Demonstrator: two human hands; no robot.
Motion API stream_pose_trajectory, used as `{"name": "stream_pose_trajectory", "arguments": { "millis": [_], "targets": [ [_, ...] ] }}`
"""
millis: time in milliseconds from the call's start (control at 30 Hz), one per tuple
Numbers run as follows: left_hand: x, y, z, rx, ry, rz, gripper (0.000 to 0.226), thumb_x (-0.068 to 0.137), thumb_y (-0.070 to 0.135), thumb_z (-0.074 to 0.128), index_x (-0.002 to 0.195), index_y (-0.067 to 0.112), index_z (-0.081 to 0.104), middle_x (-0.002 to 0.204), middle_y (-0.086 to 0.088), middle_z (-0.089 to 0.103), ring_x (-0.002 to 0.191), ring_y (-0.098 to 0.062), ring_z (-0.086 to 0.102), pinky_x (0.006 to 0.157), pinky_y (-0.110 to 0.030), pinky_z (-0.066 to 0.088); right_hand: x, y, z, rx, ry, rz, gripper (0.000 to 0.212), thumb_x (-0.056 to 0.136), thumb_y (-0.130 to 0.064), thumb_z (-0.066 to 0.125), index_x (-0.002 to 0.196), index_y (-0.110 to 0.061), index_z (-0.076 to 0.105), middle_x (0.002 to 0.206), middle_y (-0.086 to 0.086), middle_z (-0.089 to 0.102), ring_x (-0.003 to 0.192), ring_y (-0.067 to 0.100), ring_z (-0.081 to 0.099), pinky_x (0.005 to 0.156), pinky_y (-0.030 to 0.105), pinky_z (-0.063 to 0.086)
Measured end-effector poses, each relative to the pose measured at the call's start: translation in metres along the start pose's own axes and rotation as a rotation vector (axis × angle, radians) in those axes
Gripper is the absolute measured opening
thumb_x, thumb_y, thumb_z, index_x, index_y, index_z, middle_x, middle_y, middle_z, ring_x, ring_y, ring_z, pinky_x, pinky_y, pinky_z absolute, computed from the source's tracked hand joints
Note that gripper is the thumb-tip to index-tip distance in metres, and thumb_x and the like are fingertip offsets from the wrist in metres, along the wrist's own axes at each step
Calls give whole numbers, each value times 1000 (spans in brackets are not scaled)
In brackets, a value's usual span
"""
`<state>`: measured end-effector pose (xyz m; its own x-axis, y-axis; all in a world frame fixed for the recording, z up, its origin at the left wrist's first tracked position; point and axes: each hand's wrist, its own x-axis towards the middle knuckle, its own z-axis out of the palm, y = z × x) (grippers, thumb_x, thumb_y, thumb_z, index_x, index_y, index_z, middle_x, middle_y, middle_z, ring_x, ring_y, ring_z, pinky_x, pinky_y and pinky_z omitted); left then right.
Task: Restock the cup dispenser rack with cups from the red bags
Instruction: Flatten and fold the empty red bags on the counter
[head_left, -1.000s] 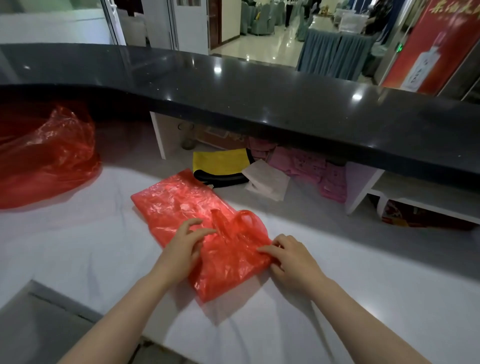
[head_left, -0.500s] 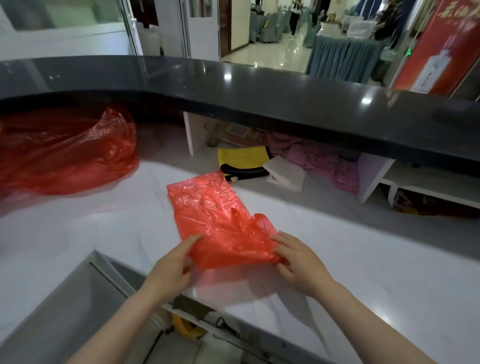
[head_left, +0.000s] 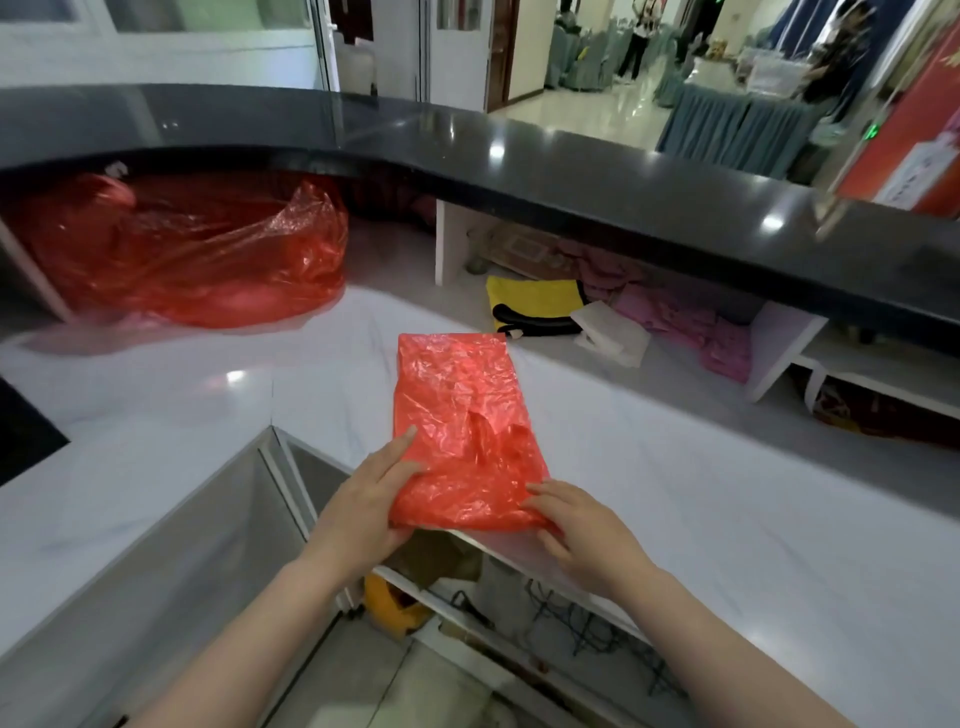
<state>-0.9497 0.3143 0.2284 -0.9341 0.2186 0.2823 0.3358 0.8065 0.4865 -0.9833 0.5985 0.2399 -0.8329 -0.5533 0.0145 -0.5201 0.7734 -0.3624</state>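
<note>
A flattened, empty-looking red plastic bag (head_left: 457, 415) lies lengthwise on the white counter (head_left: 727, 519), its near end at the counter's front edge. My left hand (head_left: 363, 499) rests on the bag's near-left corner with its fingers straight. The fingers of my right hand (head_left: 576, 530) lie flat on the near-right corner. A second, larger red bag (head_left: 182, 249), puffed and crumpled, sits at the back left under the black upper counter (head_left: 571, 171). No cups and no dispenser rack are in view.
A yellow and black cloth (head_left: 535, 306), a white folded paper (head_left: 613, 332) and pink papers (head_left: 696, 322) lie in the cubby under the black top. Below the front edge are open shelves with cables and a yellow object (head_left: 395, 603).
The bag's loose handles have been pressed down and the bag now lies flat and closer to the front edge. Both hands have shifted to its near corners. The view has swung left.
</note>
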Motion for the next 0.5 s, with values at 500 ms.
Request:
{"name": "stream_pose_trajectory", "arguments": {
  "millis": [500],
  "targets": [
    [9, -23, -4, -457, 12, -573, 6, 93, 41, 54, 96, 42, 58, 92, 27, 60, 87, 10, 53, 79, -24, 44, 35, 0, 10, 507, 99, 147, 86, 69, -21, 83, 138, -44, 38, 143, -20, 34, 130, 4, 38, 110, 34, 37]
  ]
}}
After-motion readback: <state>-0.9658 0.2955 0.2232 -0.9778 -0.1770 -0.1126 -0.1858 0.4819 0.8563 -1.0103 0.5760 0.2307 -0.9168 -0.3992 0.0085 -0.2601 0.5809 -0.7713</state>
